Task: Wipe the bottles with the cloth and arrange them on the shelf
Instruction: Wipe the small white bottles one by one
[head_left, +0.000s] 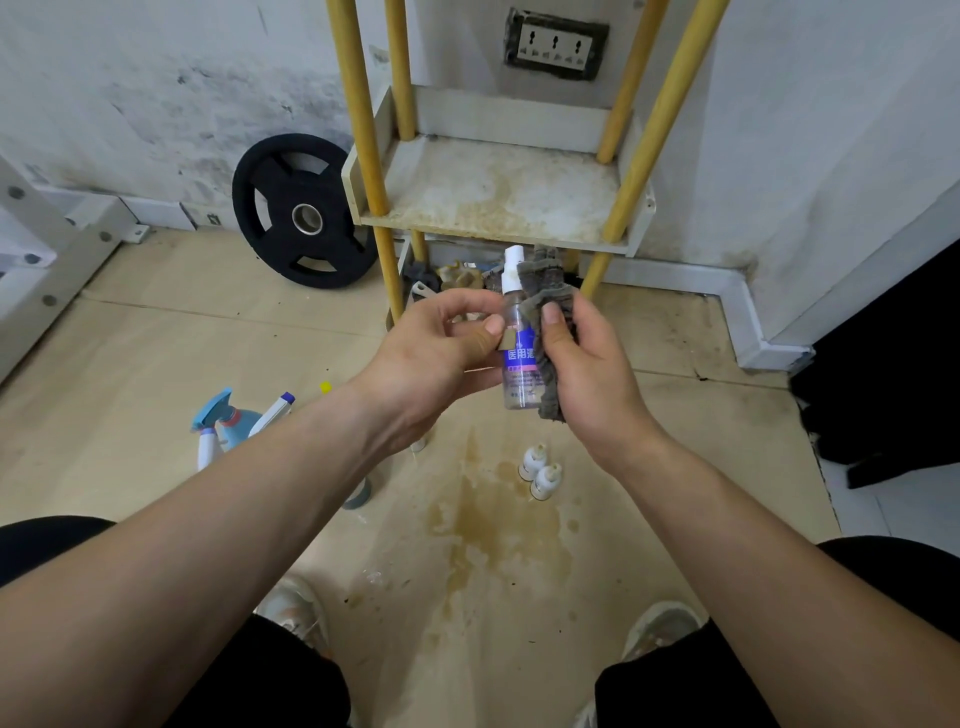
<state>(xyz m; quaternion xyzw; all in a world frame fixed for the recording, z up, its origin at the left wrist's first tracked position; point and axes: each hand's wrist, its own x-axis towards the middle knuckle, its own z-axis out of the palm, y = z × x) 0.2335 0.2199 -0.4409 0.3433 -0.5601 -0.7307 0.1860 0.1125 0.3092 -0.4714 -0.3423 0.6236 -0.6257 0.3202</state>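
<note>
Spray bottle (519, 384) stands upright at frame centre, left hand (431, 353) pinching its left side, right hand (592, 374) clamping the cloth (548, 291) against its right.

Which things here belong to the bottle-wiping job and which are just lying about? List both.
Job: clear spray bottle held by left hand; grey cloth in right hand; shelf; two small white bottles and blue spray bottle on the floor.
Lying about: black weight plate; wall socket; clutter under the shelf.
</note>
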